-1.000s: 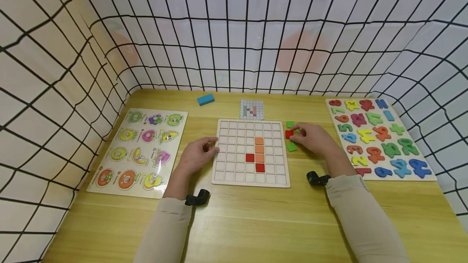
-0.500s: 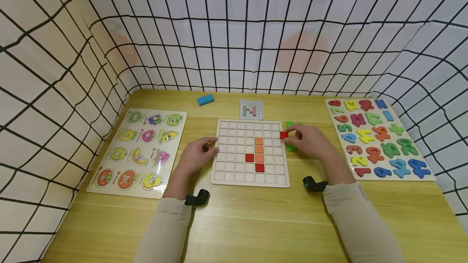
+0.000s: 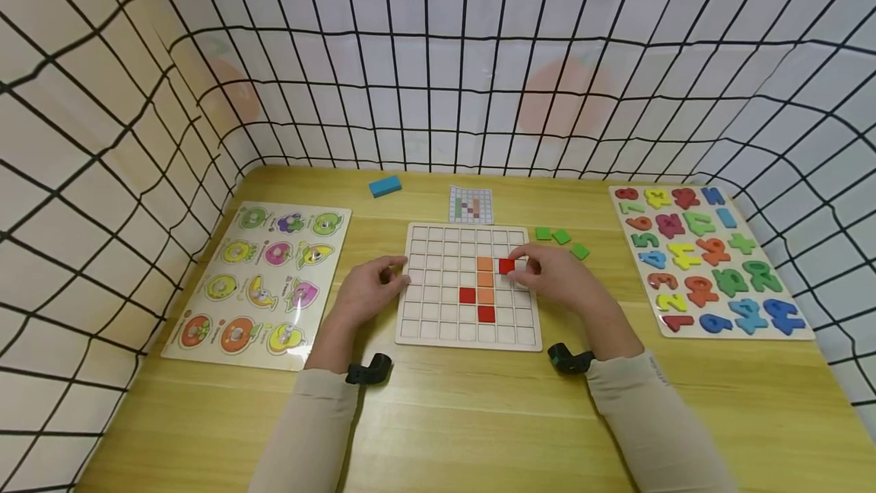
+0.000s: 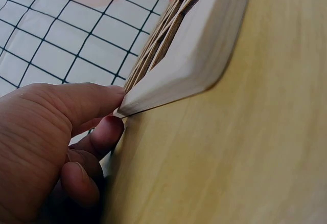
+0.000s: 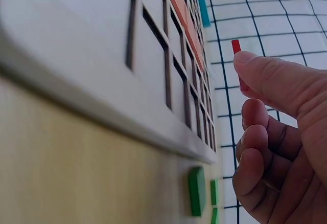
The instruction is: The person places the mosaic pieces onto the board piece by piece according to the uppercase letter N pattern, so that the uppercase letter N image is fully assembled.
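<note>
Black mesh [image 3: 427, 87] rises behind the grid board [image 3: 468, 347]. My left hand [image 3: 368, 291] touches the board's left edge, fingers relaxed; over its right side, the red tile [image 3: 506, 266] my right hand [image 3: 564, 278] pinches could land askew if released off-centre.

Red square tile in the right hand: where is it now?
In the head view, the red square tile is pinched by the right hand above the right side of the grid board, right of the orange tiles.

Red tile [image 5: 236, 46] part-hidden by right fingers [image 5: 263, 73]; board [image 5: 87, 19] cut off in wrist views
</note>
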The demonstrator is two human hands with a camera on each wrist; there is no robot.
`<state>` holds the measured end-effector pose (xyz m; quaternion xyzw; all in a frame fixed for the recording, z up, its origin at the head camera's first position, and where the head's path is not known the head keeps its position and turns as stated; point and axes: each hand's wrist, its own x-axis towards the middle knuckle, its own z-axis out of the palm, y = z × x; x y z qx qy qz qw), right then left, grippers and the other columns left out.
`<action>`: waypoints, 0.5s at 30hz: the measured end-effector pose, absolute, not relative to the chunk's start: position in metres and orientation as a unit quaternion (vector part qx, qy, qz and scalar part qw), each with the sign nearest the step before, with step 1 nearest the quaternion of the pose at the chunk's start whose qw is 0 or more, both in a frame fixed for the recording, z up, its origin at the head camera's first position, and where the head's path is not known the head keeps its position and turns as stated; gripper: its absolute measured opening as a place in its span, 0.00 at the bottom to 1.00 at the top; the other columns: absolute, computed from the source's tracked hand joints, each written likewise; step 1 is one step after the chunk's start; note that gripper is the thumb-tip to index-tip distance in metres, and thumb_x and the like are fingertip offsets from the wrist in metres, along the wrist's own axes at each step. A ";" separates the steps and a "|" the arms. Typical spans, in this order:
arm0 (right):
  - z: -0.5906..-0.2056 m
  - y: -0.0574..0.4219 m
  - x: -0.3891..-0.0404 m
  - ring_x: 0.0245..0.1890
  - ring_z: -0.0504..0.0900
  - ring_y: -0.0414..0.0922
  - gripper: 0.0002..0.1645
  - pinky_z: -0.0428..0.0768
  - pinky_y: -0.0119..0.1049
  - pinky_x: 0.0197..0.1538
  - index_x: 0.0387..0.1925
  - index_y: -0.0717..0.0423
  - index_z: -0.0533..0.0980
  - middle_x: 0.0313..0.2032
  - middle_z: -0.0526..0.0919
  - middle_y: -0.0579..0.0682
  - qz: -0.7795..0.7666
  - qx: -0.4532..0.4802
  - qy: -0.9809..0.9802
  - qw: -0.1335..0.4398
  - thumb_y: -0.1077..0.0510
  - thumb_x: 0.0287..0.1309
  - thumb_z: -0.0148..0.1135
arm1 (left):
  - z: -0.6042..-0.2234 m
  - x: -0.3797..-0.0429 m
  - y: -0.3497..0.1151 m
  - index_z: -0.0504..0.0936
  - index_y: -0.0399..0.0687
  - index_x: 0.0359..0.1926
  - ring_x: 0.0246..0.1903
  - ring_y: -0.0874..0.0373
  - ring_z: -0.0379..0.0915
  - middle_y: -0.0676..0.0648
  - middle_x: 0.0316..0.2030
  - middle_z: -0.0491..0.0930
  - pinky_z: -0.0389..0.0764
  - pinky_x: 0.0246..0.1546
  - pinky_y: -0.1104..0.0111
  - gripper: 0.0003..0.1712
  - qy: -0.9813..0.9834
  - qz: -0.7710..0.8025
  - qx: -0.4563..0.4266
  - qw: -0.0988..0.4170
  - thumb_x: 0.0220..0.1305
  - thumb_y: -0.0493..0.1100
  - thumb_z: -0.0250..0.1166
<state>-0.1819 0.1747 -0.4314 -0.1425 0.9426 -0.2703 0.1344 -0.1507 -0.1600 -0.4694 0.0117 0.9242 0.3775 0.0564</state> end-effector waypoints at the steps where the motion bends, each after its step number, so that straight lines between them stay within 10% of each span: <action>1: -0.432 0.172 -0.181 0.27 0.71 0.45 0.19 0.69 0.36 0.31 0.55 0.46 0.80 0.28 0.76 0.48 -0.270 -0.146 0.942 0.134 0.47 0.66 0.67 | -0.470 -0.151 -0.160 0.82 0.55 0.63 0.31 0.56 0.71 0.50 0.33 0.80 0.67 0.32 0.67 0.23 0.924 0.378 0.013 0.055 0.69 0.51 0.67; 15: -0.442 0.135 -0.170 0.26 0.70 0.42 0.16 0.68 0.36 0.31 0.53 0.42 0.80 0.26 0.74 0.44 -0.279 -0.193 0.930 0.141 0.46 0.66 0.66 | -0.469 -0.152 -0.161 0.82 0.55 0.63 0.31 0.57 0.71 0.50 0.34 0.80 0.67 0.32 0.67 0.23 0.924 0.377 0.017 0.059 0.69 0.52 0.67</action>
